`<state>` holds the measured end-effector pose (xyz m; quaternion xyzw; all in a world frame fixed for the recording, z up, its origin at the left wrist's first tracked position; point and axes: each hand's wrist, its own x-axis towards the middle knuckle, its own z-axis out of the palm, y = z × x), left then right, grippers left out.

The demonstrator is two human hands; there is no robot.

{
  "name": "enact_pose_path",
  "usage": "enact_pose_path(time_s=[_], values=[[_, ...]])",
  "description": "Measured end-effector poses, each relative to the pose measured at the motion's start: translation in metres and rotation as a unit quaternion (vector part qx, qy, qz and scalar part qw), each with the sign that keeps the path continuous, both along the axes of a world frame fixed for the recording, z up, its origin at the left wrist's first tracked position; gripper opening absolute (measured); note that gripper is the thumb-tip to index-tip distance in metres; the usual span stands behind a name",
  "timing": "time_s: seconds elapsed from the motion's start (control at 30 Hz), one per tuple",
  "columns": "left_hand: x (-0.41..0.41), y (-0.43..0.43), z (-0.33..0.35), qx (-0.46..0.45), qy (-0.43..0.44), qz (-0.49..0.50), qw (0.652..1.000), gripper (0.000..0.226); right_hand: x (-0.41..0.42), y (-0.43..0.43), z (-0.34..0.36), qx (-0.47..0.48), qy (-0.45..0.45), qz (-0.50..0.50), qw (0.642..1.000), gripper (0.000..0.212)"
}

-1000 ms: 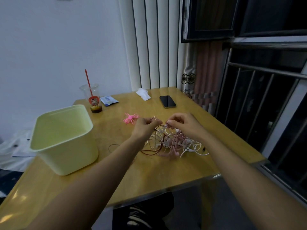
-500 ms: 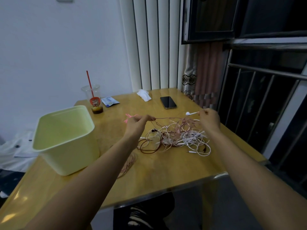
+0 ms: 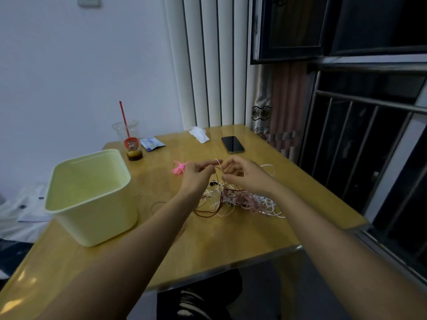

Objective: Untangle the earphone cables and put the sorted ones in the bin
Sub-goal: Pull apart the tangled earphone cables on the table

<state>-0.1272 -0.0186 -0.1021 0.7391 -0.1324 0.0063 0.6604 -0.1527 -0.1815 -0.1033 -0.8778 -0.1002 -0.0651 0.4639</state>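
Pink, white and brown cables (image 3: 245, 200) lie tangled on the table (image 3: 231, 239), just under both hands. Nearly touching, left hand (image 3: 196, 175) and right hand (image 3: 248, 177) each pinch a pale strand. Green bin (image 3: 90, 197) sits left of the left hand.

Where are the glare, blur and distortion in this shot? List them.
Head view: dim, cool light; glare patches on the table at its near left corner; wide-angle distortion bows the window bars at the right edge; the cable tangle is soft, with single strands hard to separate.
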Motion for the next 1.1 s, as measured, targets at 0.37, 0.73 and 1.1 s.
enact_pose_path(time_s=[0.37, 0.73, 1.1], values=[[0.002, 0.004, -0.006, 0.067, 0.021, -0.013, 0.997, 0.054, 0.003, -0.011, -0.002, 0.033, 0.015, -0.073, 0.997, 0.016], [0.003, 0.008, -0.006, 0.066, 0.021, -0.005, 0.998, 0.058, 0.004, -0.018, -0.003, 0.120, 0.032, -0.103, 0.987, 0.020], [0.016, 0.022, -0.008, 0.100, -0.042, 0.061, 0.992, 0.034, -0.002, -0.026, 0.001, 0.114, 0.067, -0.090, 0.987, 0.021]])
